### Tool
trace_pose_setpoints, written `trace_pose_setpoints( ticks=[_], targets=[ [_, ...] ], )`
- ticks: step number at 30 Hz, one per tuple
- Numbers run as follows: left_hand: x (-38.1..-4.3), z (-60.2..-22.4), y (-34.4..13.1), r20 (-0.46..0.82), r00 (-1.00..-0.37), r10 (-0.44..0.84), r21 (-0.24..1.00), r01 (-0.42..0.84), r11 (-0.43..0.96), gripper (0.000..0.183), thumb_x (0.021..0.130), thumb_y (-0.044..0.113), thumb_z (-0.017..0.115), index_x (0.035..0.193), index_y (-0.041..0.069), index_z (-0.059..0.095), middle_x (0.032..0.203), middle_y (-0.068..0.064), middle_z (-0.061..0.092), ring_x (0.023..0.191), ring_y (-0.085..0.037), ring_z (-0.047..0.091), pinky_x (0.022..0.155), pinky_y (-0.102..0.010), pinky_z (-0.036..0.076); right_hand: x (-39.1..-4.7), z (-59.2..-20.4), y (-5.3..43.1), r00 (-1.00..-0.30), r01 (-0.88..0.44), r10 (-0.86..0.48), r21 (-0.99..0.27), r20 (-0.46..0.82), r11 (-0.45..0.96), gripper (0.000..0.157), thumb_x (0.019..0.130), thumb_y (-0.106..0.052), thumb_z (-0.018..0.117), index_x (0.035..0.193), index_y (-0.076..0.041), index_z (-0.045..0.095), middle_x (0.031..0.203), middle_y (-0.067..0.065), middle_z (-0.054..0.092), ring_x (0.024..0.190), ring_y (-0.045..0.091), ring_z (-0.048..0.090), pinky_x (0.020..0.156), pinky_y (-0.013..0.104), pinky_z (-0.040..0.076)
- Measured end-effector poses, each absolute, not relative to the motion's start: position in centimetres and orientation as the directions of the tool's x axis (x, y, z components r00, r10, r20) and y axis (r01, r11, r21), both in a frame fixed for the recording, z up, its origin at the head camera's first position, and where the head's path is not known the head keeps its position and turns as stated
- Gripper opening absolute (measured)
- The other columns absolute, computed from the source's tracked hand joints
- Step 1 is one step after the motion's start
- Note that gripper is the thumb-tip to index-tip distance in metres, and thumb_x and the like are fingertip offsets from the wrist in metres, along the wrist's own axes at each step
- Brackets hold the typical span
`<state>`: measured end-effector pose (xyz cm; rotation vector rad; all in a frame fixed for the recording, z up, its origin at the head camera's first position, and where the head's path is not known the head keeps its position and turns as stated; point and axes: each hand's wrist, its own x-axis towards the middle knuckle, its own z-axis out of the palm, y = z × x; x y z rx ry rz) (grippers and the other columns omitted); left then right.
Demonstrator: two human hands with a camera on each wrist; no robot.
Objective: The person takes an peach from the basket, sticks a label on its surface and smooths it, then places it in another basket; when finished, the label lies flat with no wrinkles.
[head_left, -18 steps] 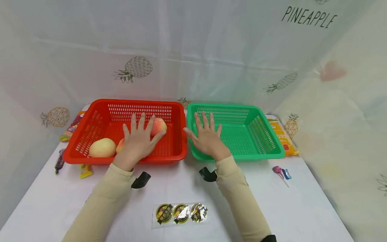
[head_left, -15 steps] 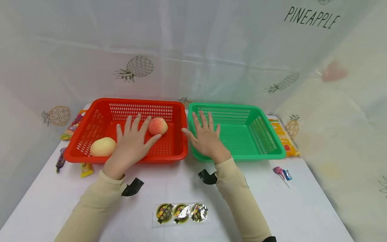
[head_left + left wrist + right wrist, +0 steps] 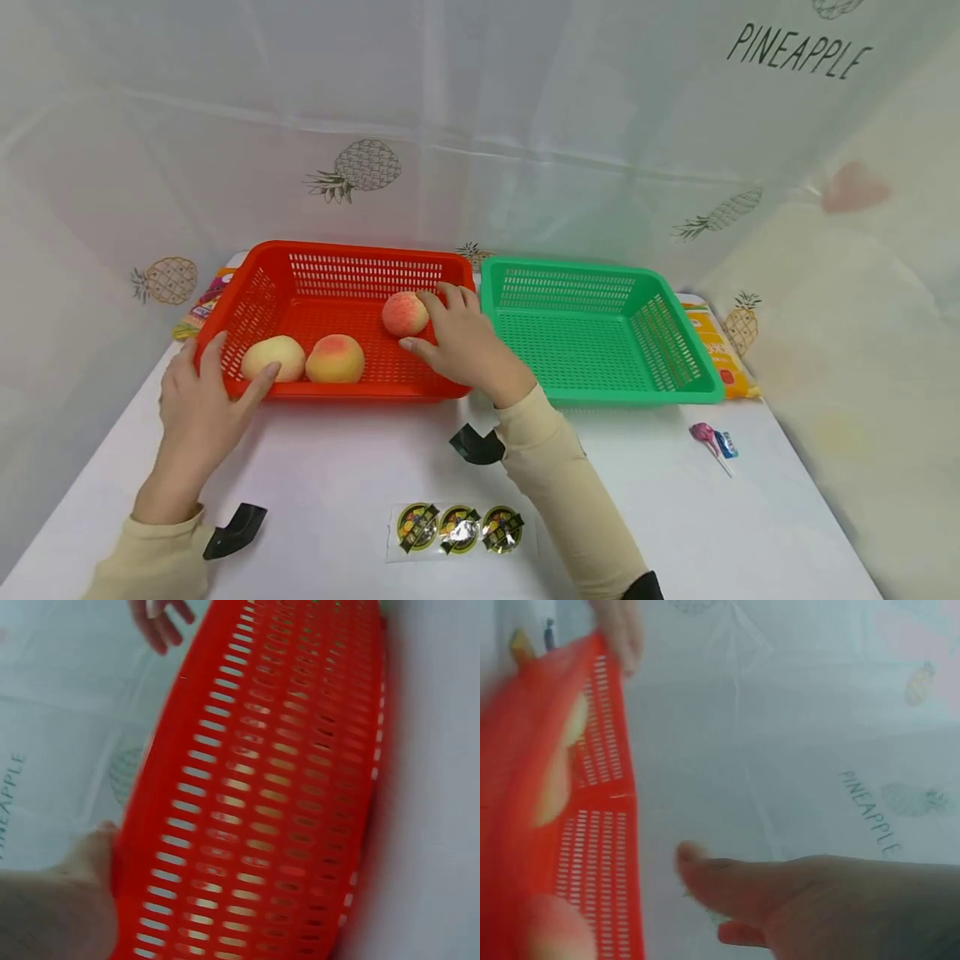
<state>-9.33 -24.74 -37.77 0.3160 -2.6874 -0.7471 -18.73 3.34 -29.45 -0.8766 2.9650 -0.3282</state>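
By the near edge of the table (image 3: 322, 483) we see a strip of three round stickers (image 3: 460, 530). Toward the right edge, we've a pink lollipop (image 3: 703, 433) beside a blue-wrapped sweet (image 3: 727, 444). Now the left hand (image 3: 198, 412), fingers spread and loosely bent, at the front left corner of the red basket (image 3: 390, 391), thumb over the rim by a pale fruit (image 3: 280, 354)! Next to that, along the front wall, a yellow-red peach (image 3: 335, 360). Over the basket's right side we find the right hand (image 3: 471, 346), fingers parted, at a pinker peach (image 3: 402, 314); whether they touch, we can't tell. Alongside sits the green basket (image 3: 607, 398), then an orange packet (image 3: 716, 350).
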Motion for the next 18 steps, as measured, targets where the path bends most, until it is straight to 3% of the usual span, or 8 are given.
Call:
trace_pose_setpoints(
  ticks=[4, 8, 13, 18],
  targets=[
    [-9.4, -38.9, -24.9, 0.259, -0.907, -0.334, 0.574, -0.134, 0.808, 0.082, 0.082, 0.049, 0.052, 0.140, 0.003, 0.015, 0.142, -0.027, 0.005, 0.125, -0.048, 0.008, 0.080, -0.070, 0.023, -21.2, -27.4, 1.4, -0.833, -0.520, -0.546, -0.208, -0.091, 0.828, 0.070, 0.083, -0.045, 0.054, 0.140, -0.017, 0.023, 0.142, 0.009, 0.021, 0.128, 0.028, 0.021, 0.096, 0.040, 0.037],
    [-9.2, -39.3, -25.5, 0.305, -0.869, -0.390, 0.599, -0.144, 0.788, 0.080, 0.081, 0.046, 0.055, 0.139, 0.004, 0.019, 0.143, -0.023, 0.009, 0.126, -0.045, 0.010, 0.082, -0.068, 0.024, -24.7, -26.6, -1.2, -0.800, -0.524, -0.560, -0.204, -0.213, 0.827, 0.072, 0.082, -0.043, 0.057, 0.140, -0.022, 0.021, 0.143, 0.006, 0.018, 0.128, 0.023, 0.023, 0.095, 0.036, 0.038],
    [-9.2, -40.0, -25.5, 0.323, -0.835, -0.445, 0.642, -0.153, 0.752, 0.076, 0.081, 0.044, 0.056, 0.137, 0.003, 0.025, 0.145, -0.016, 0.011, 0.130, -0.037, 0.011, 0.087, -0.066, 0.026, -28.7, -28.0, -2.8, -0.744, -0.532, -0.576, -0.222, -0.339, 0.817, 0.068, 0.080, -0.038, 0.062, 0.138, -0.029, 0.027, 0.144, -0.001, 0.021, 0.129, 0.016, 0.024, 0.093, 0.035, 0.040],
    [-9.7, -40.8, -24.6, 0.344, -0.811, -0.473, 0.691, -0.122, 0.713, 0.073, 0.081, 0.040, 0.056, 0.137, 0.004, 0.026, 0.146, -0.011, 0.013, 0.131, -0.033, 0.012, 0.094, -0.063, 0.023, -31.2, -29.9, -1.8, -0.727, -0.439, -0.512, -0.264, -0.458, 0.859, 0.070, 0.074, -0.038, 0.068, 0.134, -0.037, 0.032, 0.142, -0.007, 0.026, 0.125, 0.015, 0.026, 0.090, 0.038, 0.041]
  ],
)
